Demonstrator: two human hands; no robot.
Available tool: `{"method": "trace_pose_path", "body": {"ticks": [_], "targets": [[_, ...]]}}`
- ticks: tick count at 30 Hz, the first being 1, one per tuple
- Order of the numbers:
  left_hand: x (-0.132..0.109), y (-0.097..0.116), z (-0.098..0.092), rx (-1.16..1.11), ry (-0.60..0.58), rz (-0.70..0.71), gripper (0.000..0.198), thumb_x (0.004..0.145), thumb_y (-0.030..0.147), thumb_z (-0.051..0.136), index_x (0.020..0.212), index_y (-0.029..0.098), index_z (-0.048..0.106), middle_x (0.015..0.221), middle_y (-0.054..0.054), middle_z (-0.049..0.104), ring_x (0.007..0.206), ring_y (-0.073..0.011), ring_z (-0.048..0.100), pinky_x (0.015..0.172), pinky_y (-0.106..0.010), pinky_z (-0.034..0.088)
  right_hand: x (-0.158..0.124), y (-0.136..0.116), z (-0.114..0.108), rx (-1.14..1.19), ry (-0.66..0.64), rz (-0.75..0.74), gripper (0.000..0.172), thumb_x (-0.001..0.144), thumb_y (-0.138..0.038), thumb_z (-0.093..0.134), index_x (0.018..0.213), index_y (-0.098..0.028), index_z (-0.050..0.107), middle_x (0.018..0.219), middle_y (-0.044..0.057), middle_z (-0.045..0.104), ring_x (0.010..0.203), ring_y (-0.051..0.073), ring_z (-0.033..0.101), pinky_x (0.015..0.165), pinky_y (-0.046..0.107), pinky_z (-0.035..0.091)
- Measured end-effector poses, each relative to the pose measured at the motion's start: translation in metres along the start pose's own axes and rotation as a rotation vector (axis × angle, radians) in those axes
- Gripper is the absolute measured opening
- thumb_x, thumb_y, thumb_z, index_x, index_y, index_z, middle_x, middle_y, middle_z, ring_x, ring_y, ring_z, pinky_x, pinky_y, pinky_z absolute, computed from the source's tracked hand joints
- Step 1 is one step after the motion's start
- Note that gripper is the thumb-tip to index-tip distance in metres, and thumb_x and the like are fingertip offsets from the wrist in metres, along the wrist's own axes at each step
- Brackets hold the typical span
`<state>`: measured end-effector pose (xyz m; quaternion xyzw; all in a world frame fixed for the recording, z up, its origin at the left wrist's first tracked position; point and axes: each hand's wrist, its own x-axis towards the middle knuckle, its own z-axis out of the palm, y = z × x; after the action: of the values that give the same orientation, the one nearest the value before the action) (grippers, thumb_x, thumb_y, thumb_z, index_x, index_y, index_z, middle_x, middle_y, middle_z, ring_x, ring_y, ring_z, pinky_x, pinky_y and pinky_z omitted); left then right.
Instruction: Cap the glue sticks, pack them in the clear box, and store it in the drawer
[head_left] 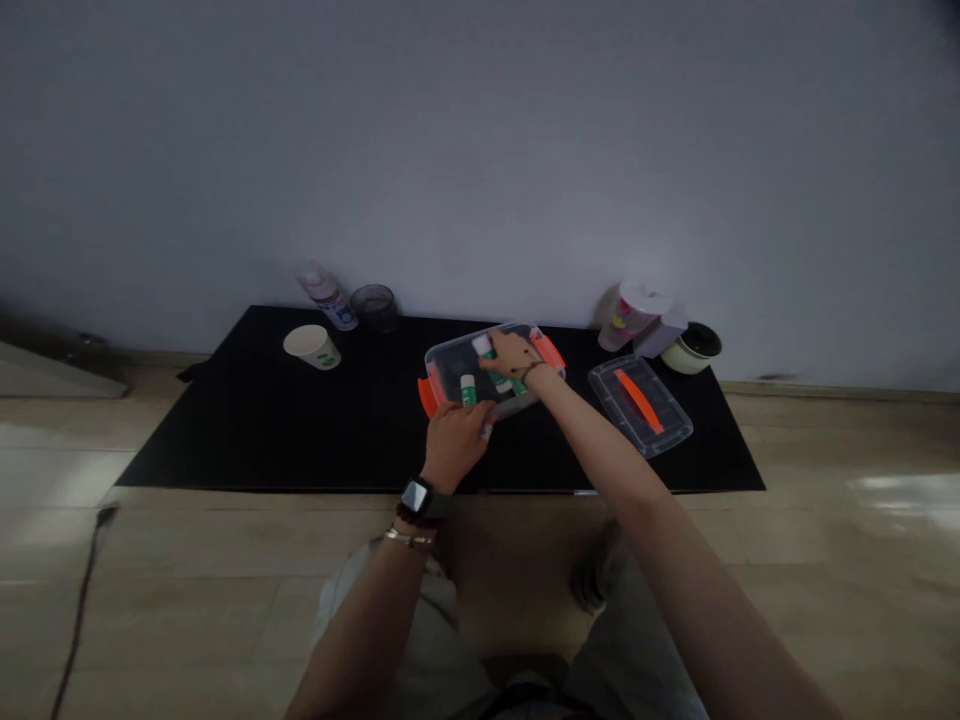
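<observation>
A clear plastic box (pixel 446 362) with orange side latches stands open on the black table. Inside it lie several green tubes with white caps, one of them a green tube (pixel 468 390) near the left end. My right hand (pixel 512 360) reaches into the box with its fingers closed on another green tube (pixel 484 348). At the near side of the box, my left hand (pixel 457 440) has its fingers bent at the rim; what they hold is partly hidden. The clear lid (pixel 643 405) with an orange handle lies to the right of the box.
On the black table (pixel 337 430) a paper cup (pixel 313 346), a spray can (pixel 328 298) and a dark bowl (pixel 375 307) stand at the left. A plastic cup (pixel 622 322), a light purple box (pixel 661 328) and a pale round pot (pixel 690 350) stand back right, by the wall.
</observation>
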<state>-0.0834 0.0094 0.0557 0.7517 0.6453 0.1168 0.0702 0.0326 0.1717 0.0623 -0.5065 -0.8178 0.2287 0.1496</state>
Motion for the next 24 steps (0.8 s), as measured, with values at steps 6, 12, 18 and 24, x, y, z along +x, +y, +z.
{"method": "trace_pose_path", "body": {"ticks": [6,12,18,24], "targets": [[0.003,-0.01,-0.002,-0.05,0.062,-0.126,0.037,0.096,0.028,0.042,0.124,0.019,0.064,0.109,-0.013,0.074,0.105,-0.0285,0.067,0.102,-0.043,0.041,-0.088,0.027,-0.072,0.644,0.431,0.019,0.044,0.083,-0.042,0.063,0.118,-0.025,0.042,0.083,-0.001,0.056,0.071,0.015,0.06,0.062,0.028,0.054],[-0.002,0.02,0.0,-0.472,0.173,0.054,0.041,0.097,0.033,0.039,0.131,0.017,0.055,0.14,-0.013,0.057,0.133,-0.0256,0.049,0.113,-0.042,0.036,-0.164,0.042,-0.046,0.732,0.173,0.181,0.039,0.075,-0.048,0.068,0.094,-0.026,0.042,0.07,-0.007,0.05,0.057,0.013,0.055,0.048,0.027,0.053],[-0.022,0.068,0.03,-0.884,-0.38,0.053,0.041,0.098,0.044,0.039,0.125,0.015,0.05,0.097,-0.012,0.07,0.086,-0.0234,0.068,0.079,-0.037,0.051,-0.176,0.04,-0.02,0.505,0.136,0.154,0.027,0.083,-0.047,0.06,0.084,-0.024,0.045,0.058,-0.007,0.048,0.053,0.014,0.054,0.049,0.024,0.041],[-0.027,0.075,0.038,-1.105,-0.441,-0.081,0.043,0.095,0.06,0.041,0.082,0.02,0.05,0.064,0.001,0.053,0.057,-0.0127,0.049,0.056,-0.026,0.038,-0.178,0.046,-0.032,0.509,0.072,0.126,0.019,0.079,-0.035,0.058,0.08,-0.024,0.042,0.054,-0.009,0.043,0.049,0.012,0.046,0.05,0.022,0.033]]}}
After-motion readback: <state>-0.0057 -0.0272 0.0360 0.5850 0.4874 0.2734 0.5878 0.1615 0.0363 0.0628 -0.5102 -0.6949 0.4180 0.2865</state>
